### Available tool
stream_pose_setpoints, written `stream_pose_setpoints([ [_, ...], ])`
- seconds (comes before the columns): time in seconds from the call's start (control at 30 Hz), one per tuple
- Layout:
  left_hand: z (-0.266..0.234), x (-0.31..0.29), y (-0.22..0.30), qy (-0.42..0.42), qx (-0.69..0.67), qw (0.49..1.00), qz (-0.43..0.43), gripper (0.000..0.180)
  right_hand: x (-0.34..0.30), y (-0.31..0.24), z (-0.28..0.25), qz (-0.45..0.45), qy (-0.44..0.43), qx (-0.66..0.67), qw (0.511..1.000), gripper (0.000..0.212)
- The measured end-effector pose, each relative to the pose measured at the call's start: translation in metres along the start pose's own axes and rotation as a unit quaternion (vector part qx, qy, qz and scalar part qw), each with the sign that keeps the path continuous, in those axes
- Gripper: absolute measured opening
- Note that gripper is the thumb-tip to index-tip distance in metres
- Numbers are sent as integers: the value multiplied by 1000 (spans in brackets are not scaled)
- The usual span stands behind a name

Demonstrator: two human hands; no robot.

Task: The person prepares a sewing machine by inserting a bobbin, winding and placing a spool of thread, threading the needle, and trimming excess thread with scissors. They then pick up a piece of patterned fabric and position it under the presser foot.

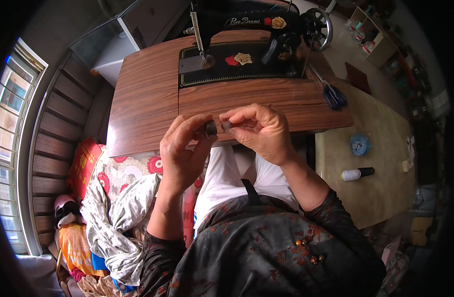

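Just in front of the sewing machine table's near edge, both hands are raised close together. Between the thumb and fingers of my left hand [181, 143] is a small dark metal cup that looks like a bobbin case [210, 129]. My right hand [264, 131] pinches a smaller metal bobbin [226, 125], with a narrow gap between the two parts. Whether thread runs from the bobbin is too small to make out. Beyond my hands stands a black sewing machine [247, 54] with flower decorations, its bed set into the brown wooden tabletop [143, 94].
Dark-blue-handled scissors [334, 96] lie at the tabletop's right edge. On a pale table [385, 198] to the right are a blue dish [359, 144] and a white thread spool [351, 174]. Crumpled cloth [118, 218] is heaped at my left, near a barred window [9, 148].
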State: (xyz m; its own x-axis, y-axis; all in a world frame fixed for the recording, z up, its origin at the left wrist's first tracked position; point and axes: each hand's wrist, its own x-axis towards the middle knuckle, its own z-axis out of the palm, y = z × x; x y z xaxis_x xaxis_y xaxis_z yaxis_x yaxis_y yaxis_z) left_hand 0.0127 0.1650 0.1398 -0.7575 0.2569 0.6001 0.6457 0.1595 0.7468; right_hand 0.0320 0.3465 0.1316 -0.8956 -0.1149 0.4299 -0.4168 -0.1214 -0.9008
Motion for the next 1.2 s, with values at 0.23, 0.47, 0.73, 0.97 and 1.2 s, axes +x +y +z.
stream_pose_setpoints([
  [0.23,3,-3,3,-29,85,995,44,35,-3,-6,-1,35,-5,-4,999,17],
  [0.47,9,-7,0,-1,111,992,56,34,-2,-8,-1,54,-6,-19,998,16],
  [0.73,7,-6,2,-10,138,986,88,29,-3,-8,-1,41,-6,-38,998,16],
  [0.97,6,-4,6,-21,132,990,46,27,-5,-3,-1,17,2,-50,999,15],
  [1.2,5,-4,3,-25,133,989,66,28,-7,-1,3,22,1,-40,999,17],
])
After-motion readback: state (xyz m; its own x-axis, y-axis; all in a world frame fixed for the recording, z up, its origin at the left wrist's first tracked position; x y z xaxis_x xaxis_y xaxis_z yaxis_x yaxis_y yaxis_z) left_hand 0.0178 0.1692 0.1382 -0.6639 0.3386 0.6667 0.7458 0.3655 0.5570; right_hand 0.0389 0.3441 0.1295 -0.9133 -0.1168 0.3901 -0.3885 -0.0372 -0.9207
